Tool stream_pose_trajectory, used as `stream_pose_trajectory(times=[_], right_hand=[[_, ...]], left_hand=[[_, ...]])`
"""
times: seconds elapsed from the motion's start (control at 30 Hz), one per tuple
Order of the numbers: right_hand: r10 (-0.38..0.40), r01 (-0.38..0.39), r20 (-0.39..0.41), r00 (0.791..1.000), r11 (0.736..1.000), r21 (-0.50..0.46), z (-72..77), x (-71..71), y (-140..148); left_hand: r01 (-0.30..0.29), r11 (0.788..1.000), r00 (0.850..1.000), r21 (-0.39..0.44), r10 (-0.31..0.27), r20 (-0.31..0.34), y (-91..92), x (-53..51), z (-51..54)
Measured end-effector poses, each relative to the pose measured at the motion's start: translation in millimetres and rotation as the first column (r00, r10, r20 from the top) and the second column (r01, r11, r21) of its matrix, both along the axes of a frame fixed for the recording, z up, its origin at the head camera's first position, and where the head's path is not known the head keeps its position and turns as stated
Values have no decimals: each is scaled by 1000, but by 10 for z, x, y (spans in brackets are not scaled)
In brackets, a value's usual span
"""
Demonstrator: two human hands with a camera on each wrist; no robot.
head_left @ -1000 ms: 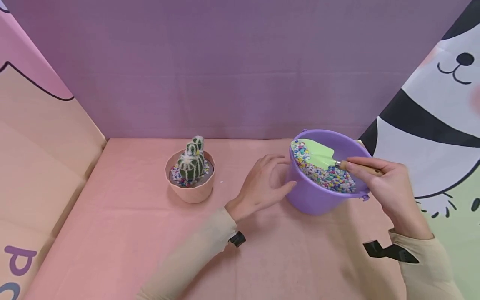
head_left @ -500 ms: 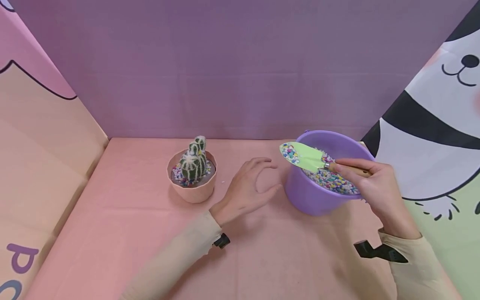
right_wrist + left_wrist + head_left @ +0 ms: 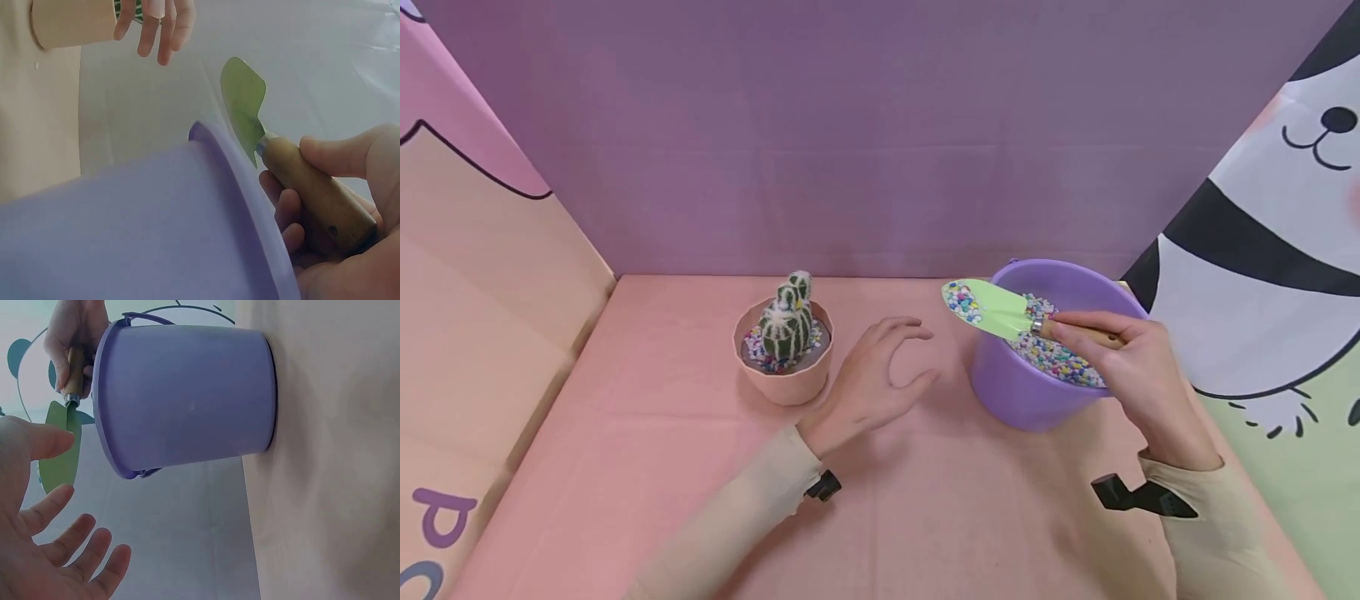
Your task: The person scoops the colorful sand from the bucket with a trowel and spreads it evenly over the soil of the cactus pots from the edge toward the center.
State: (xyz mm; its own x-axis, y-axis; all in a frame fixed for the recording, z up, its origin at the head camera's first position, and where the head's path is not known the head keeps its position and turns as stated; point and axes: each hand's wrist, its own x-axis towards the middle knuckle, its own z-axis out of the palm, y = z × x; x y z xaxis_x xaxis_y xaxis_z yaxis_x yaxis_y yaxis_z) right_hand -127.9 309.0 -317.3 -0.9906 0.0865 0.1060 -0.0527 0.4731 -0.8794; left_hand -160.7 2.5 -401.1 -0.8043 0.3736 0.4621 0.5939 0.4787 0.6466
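My right hand (image 3: 1138,367) grips the wooden handle of a light green trowel (image 3: 1000,312). Small multicoloured pebbles (image 3: 964,302) lie on the trowel's tip, which reaches out past the left rim of a purple bucket (image 3: 1022,392). More of these pebbles (image 3: 1060,358) fill the lower part of the bucket. My left hand (image 3: 868,383) hovers between the bucket and a potted cactus, fingers spread and loosely bent, holding nothing. The cactus (image 3: 786,329) stands in a pink pot (image 3: 786,387) with pebbles around its base. In the right wrist view the trowel handle (image 3: 319,194) shows between thumb and fingers.
A pink cloth (image 3: 925,517) covers the table. A purple backdrop (image 3: 880,150) rises behind it, with printed panels on both sides; a panda picture (image 3: 1262,275) is close behind the bucket on the right. A tiny pale speck lies beside the pot.
My right hand has moved left, carrying the loaded trowel from above the bucket to beyond its left rim. My left hand has drawn away from the bucket toward the cactus pot.
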Motion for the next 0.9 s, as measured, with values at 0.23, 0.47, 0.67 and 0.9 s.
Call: stream_pose_trajectory(times=[0.23,0.47,0.67,0.9], right_hand=[[67,-73,-58,996,992,-105,-22,-27,-123],[107,-112,-44,993,987,-120,-32,-49,-233],[102,-105,-43,994,993,-59,-39,-39,-336],[89,-91,-59,994,995,-33,-50,-40,-457]], left_hand=[[-14,1000,999,0,14,31,-84,45,-15],[-53,998,998,14,52,40,-197,79,-68],[-101,995,995,6,101,20,-294,118,-88],[-83,996,996,13,83,16,-368,158,-99]])
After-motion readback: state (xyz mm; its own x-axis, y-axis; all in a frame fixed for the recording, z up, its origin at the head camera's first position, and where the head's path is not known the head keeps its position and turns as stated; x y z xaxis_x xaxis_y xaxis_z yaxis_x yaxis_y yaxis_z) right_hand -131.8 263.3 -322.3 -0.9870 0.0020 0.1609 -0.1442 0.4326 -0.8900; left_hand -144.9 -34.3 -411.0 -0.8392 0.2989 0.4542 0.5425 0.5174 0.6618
